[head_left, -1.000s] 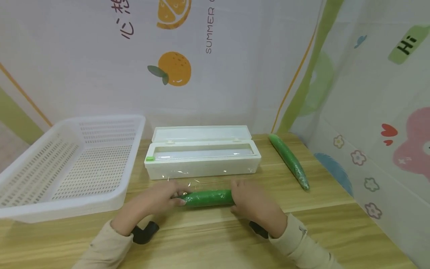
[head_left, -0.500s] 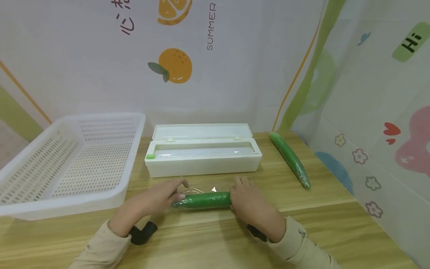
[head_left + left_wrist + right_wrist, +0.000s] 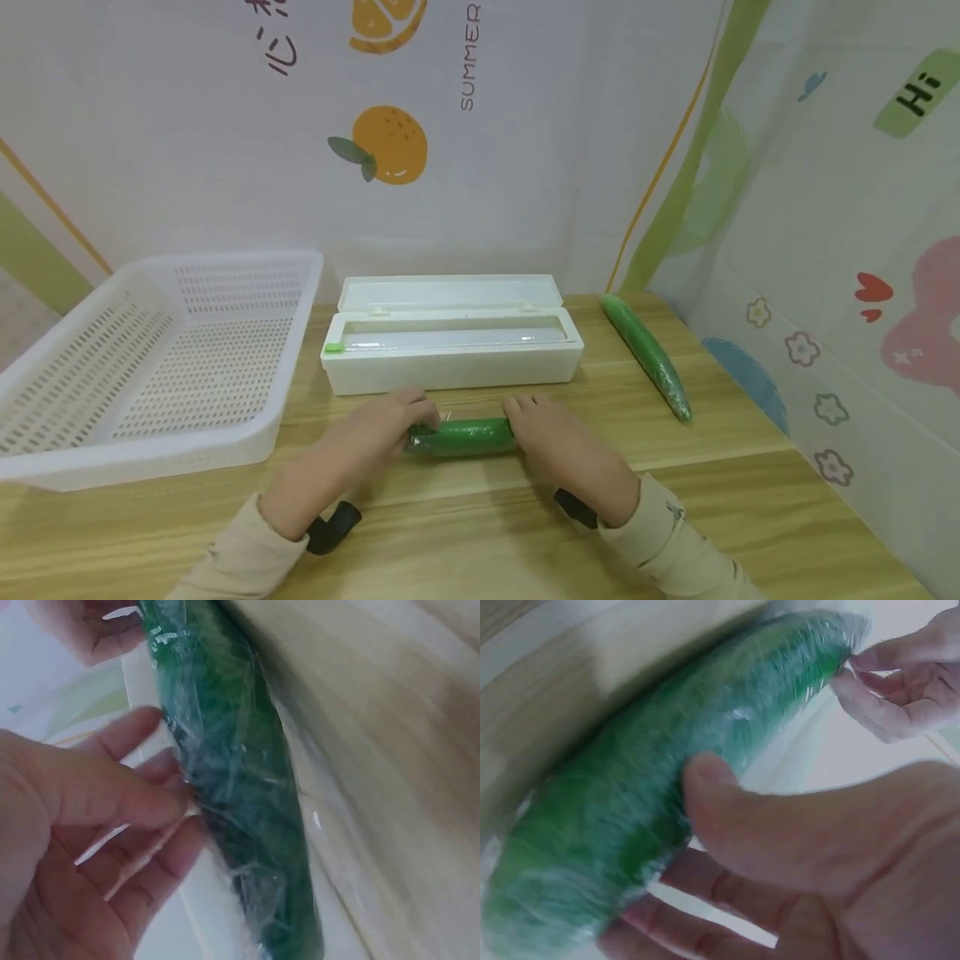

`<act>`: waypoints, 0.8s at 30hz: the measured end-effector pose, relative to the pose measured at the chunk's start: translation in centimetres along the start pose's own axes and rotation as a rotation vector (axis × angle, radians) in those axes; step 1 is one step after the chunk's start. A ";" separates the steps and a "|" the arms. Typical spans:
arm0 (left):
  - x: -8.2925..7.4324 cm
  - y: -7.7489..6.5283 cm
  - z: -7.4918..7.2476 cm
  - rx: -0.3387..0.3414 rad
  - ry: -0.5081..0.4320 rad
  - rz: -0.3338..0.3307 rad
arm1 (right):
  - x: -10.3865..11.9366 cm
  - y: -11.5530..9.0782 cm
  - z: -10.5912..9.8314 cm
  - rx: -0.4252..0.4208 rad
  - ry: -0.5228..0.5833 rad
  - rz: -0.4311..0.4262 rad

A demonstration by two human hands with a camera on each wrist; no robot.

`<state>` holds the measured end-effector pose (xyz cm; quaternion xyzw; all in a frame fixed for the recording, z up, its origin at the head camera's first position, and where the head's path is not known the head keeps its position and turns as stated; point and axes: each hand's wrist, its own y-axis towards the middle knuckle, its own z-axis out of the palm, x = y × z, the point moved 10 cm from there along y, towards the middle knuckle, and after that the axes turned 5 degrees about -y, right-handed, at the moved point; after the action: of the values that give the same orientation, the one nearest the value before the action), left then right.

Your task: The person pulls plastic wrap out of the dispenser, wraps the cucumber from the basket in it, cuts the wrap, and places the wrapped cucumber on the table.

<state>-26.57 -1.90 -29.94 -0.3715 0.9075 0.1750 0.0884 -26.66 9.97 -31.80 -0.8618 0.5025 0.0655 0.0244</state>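
A cucumber [image 3: 472, 437] covered in clear plastic wrap [image 3: 262, 889] lies crosswise on the wooden table in front of the person. At its left end, the left hand [image 3: 386, 425] pinches the edge of the wrap between thumb and fingertips, close against the cucumber's side. The right hand [image 3: 555, 442] holds the cucumber toward its other end. In the right wrist view its thumb [image 3: 712, 787] presses on the wrapped side, with the other fingers partly hidden behind. Loose, crinkled film shows around the left end in the left wrist view.
Just behind the hands stands a white cling film dispenser box [image 3: 453, 372] with its lid tipped back and a green slider [image 3: 333, 347] at the left. A white slotted basket [image 3: 281, 392] is at the left. Another wrapped cucumber [image 3: 645, 354] lies at the right.
The left hand has shifted right along the cucumber's left end, its raised fingers closing down on the wrap. Film that stretched behind the cucumber now lies close to it. The right hand stays nearly still.
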 end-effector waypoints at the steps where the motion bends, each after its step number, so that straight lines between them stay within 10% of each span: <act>1: 0.0 0.0 0.0 0.005 0.000 -0.016 | -0.1 0.1 0.1 0.013 0.008 0.001; 8: 1.0 0.1 0.6 0.000 0.003 -0.086 | -1.0 0.6 1.1 0.073 0.083 0.041; 17: 2.0 0.0 1.6 0.097 -0.150 -0.123 | -0.9 0.7 1.4 0.075 -0.104 0.027; 24: 2.2 -0.2 1.6 0.110 -0.157 -0.131 | -1.1 0.8 1.8 0.069 0.067 0.036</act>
<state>-27.95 -2.82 -32.15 -0.4097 0.8798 0.1473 0.1910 -28.00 10.68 -33.39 -0.8529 0.5204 0.0195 0.0362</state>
